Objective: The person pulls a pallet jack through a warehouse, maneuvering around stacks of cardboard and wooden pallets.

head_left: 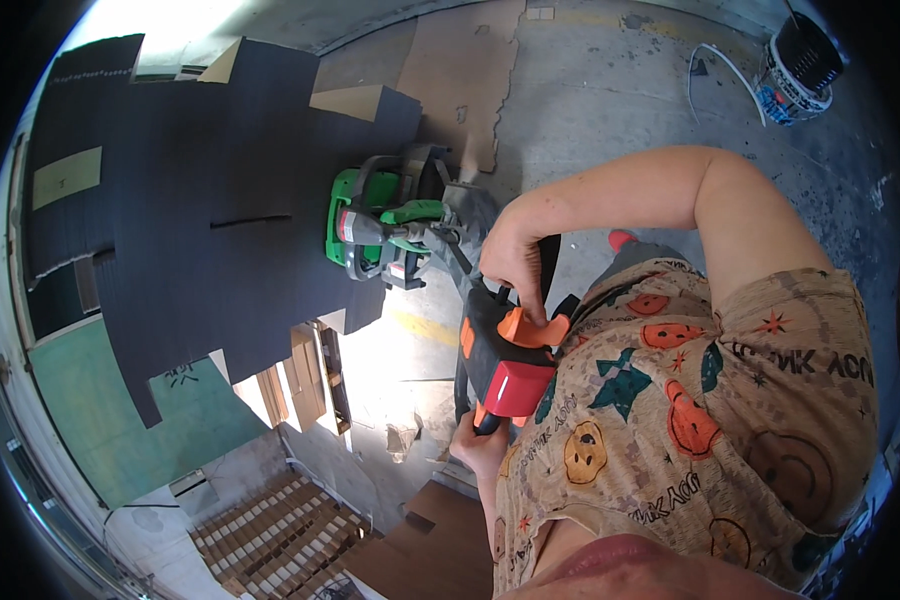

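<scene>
A black power tool (482, 325) with an orange lever and a red block at one end is held against the front of my body. My right hand (515, 262) comes over its top, fingers closed round a dark handle, thumb down by the orange lever (526, 328). Below the red block, my left hand (476, 447) is closed on a black and orange part at the tool's lower end; some of its fingers are hidden. Just beyond the tool is a green and black machine (342, 225) with curved grey handles. Whether the two are joined, I cannot tell.
Large dark sheets (200, 170) fill the left, with a green board (160, 420) below them. Cardboard (460, 80) lies on the floor ahead. A bucket (798, 85) and a white hose (720, 62) are at far right. Slatted stacks (275, 535) stand lower left.
</scene>
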The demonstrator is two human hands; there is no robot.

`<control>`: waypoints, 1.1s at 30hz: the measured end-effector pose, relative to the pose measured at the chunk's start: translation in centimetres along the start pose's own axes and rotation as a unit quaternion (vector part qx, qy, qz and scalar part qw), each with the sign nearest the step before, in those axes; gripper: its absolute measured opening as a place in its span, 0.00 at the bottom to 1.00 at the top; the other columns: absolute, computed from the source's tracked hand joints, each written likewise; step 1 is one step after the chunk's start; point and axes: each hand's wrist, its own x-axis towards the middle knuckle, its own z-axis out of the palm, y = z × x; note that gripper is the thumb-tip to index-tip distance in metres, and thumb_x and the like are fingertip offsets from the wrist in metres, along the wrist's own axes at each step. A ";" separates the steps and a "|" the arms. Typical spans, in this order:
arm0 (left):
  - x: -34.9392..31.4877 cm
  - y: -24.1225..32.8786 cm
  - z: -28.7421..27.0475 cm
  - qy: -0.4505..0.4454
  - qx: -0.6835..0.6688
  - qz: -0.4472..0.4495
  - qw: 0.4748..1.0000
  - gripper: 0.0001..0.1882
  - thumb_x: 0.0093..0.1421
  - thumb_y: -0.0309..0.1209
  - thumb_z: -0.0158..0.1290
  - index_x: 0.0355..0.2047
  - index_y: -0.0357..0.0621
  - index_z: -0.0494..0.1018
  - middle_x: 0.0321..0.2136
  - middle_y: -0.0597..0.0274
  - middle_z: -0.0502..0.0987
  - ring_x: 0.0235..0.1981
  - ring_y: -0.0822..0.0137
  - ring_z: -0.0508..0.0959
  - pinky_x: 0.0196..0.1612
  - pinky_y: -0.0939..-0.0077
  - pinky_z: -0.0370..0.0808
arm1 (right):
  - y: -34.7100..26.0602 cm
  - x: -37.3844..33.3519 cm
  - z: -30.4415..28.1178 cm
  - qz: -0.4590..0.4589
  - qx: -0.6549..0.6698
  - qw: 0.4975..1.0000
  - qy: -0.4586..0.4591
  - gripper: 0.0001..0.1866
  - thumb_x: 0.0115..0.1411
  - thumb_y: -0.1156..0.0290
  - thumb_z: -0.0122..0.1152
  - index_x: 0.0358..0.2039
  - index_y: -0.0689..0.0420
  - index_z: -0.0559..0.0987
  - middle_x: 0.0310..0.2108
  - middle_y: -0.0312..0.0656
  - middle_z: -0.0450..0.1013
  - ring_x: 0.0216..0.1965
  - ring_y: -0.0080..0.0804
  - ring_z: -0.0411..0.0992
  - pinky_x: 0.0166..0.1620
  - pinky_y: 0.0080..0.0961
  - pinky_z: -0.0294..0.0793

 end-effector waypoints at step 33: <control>4.2 -8.7 -5.1 -0.100 0.228 -0.151 0.957 0.15 0.42 0.47 0.61 0.27 0.53 0.78 0.28 0.60 0.80 0.34 0.56 0.80 0.36 0.63 0.75 | -4.7 11.5 0.1 0.060 -0.098 0.989 0.096 0.27 0.36 0.52 0.76 0.33 0.55 0.80 0.30 0.42 0.77 0.33 0.36 0.74 0.37 0.32 0.71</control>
